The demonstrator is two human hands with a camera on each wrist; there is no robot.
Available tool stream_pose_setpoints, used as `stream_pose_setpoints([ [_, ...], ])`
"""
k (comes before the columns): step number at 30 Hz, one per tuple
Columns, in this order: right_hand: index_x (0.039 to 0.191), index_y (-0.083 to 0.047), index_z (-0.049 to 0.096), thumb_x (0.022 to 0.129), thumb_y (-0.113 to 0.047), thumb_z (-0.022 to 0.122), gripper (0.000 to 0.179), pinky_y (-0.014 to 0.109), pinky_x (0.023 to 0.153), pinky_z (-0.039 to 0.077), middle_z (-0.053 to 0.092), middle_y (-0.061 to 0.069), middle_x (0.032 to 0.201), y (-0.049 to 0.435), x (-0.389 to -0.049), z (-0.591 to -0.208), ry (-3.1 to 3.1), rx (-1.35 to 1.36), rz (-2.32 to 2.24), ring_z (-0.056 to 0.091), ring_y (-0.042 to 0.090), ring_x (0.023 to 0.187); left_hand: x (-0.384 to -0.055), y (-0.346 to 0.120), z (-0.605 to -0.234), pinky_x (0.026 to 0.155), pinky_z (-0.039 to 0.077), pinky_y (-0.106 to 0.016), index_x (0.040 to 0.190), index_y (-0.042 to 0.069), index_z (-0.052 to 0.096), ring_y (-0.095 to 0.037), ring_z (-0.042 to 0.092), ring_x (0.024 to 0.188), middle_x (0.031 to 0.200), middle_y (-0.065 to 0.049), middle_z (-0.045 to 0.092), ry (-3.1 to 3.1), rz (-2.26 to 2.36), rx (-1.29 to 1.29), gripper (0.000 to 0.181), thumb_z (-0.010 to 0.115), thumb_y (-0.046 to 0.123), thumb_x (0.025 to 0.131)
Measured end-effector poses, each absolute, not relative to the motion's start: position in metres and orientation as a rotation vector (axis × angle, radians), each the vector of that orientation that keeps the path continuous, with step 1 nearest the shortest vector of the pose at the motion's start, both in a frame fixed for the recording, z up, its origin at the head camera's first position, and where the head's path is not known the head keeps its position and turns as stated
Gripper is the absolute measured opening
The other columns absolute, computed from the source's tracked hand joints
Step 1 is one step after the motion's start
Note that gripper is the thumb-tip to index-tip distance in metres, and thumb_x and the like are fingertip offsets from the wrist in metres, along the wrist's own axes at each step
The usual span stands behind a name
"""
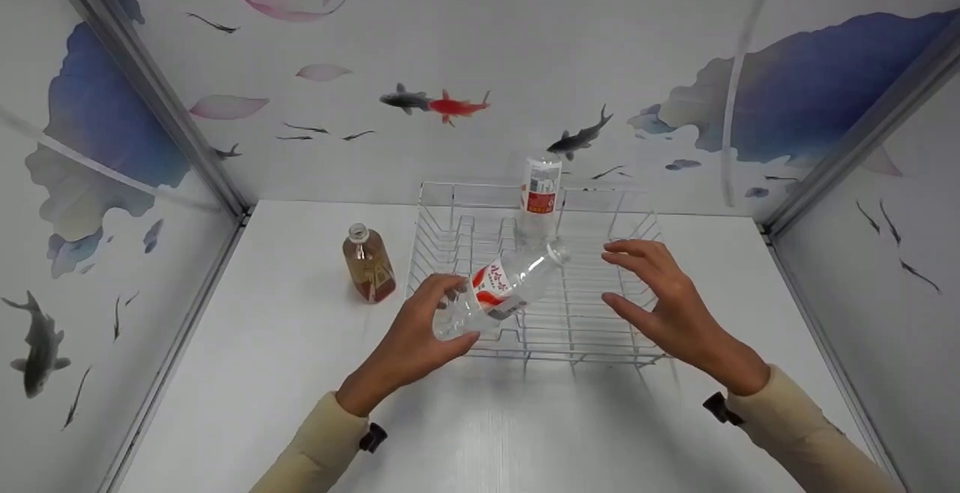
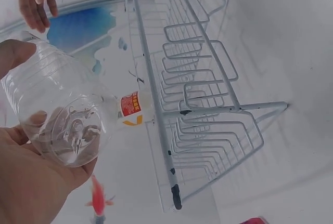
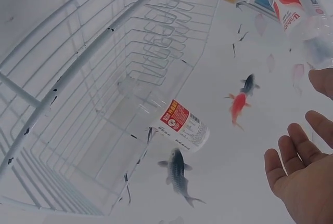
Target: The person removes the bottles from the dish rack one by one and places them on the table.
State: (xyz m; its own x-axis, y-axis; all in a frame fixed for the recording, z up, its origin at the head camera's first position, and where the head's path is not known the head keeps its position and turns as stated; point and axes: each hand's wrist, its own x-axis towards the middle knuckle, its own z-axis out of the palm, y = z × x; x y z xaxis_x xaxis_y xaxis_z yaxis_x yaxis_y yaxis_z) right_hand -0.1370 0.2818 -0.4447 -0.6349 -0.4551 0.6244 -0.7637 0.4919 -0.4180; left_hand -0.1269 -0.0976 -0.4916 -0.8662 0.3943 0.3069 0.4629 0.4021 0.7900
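My left hand (image 1: pixel 416 339) grips a clear plastic bottle (image 1: pixel 491 294) near its base, fingers around one side and thumb on the other. The bottle has a red and white label and leans, its neck pointing up and right. In the left wrist view its ribbed base (image 2: pixel 78 130) faces the camera. To the right of the neck, my right hand (image 1: pixel 671 302) hovers over the rack with fingers spread, apart from the bottle. Below both hands lies a white wire dish rack (image 1: pixel 480 184). A second clear bottle (image 1: pixel 541 193) stands neck down at the rack's back.
Left of the rack, an uncapped bottle (image 1: pixel 369 268) with amber contents stands upright on the white table (image 1: pixel 285 373). Printed panels (image 1: pixel 300 155) with fish and petals enclose the back and both sides.
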Motion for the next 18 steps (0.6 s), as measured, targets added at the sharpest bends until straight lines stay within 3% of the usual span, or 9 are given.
stream_pose_setpoints([
  [9,0.145,-0.003,0.067,0.085,0.013,0.087,0.066,0.019,0.119,0.041,0.063,0.019,0.145,0.287,-0.142,-0.452,-2.333,0.978,0.964,0.056,0.035,0.136,-0.123,-0.107,-0.496,0.108,0.059,-0.057,0.148,0.012,0.055,-0.031,0.064,0.13,0.146,-0.008,0.062,-2.526,-1.55,-0.69,0.071,0.094,0.014,0.089],
  [18,0.145,-0.002,0.066,0.084,0.013,0.088,0.066,0.017,0.119,0.04,0.064,0.021,0.143,0.29,-0.144,-0.459,-2.344,0.952,0.962,0.056,0.035,0.135,-0.12,-0.115,-0.499,0.113,0.057,-0.052,0.149,0.012,0.057,-0.028,0.064,0.13,0.145,-0.004,0.064,-2.499,-1.528,-0.587,0.07,0.093,0.012,0.089],
])
